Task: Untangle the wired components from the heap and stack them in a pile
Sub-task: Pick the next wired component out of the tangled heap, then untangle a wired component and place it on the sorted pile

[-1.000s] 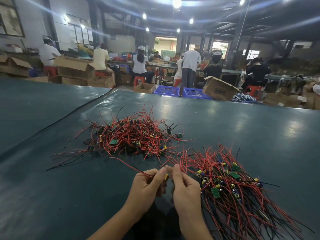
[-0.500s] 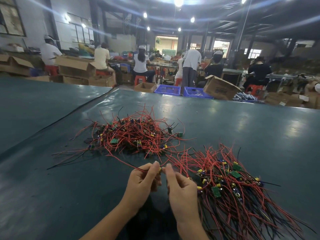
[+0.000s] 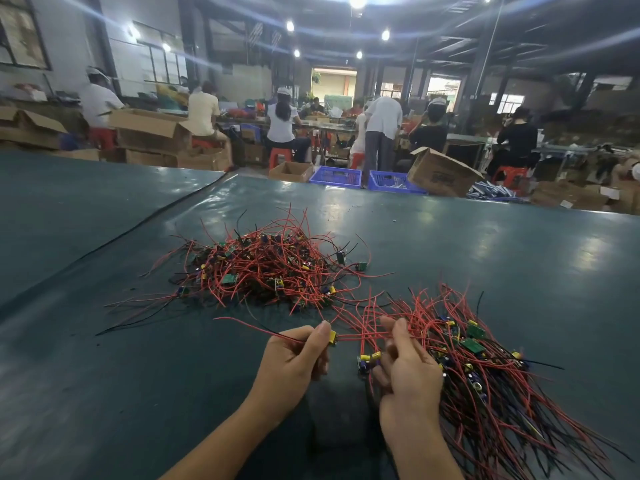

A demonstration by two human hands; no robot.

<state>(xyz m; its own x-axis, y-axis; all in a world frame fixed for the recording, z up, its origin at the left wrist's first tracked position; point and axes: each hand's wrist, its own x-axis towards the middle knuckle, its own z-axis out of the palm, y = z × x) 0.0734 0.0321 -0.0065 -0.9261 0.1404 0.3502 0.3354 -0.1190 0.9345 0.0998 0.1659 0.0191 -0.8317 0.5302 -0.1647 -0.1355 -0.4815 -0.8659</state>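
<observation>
One wired component (image 3: 333, 337) in the left hand (image 3: 294, 358) (heap (image 3: 263, 271) just beyond)

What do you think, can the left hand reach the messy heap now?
Probably yes: the heap lies just beyond the left hand, with nothing tall between. But its fingers pinch a red wire, so it isn't free.

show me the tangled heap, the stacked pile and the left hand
tangled heap (image 3: 263, 271): head view, on the dense red wires at its middle
stacked pile (image 3: 485, 375): head view, on the crossed wires near its middle
left hand (image 3: 294, 358): head view, on the back of the hand
</observation>
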